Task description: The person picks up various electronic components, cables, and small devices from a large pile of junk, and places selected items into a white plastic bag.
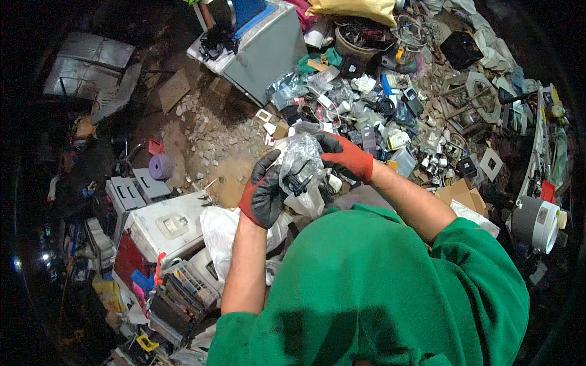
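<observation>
Both hands wear black-and-red work gloves and meet in front of my chest around a crumpled clear plastic bag [300,158]. Inside or under the film a dark coiled cable [298,184] shows; the bag's other contents cannot be made out. My left hand [264,194] grips the bag's left side, thumb and fingers curled against it. On the upper right side, my right hand [342,153] holds the bag, with its fingertips partly hidden behind the plastic. Just beyond the hands spreads a pile of mixed electrical scrap [339,103] with cables, adapters and plastic wrappings.
A grey metal cabinet [265,50] stands beyond the rubble [215,132]. At left are a white appliance panel [160,224], a purple roll [161,166] and grey drawers [130,192]. To the right lie a cardboard box [462,194] and a grey-white cylinder [535,224].
</observation>
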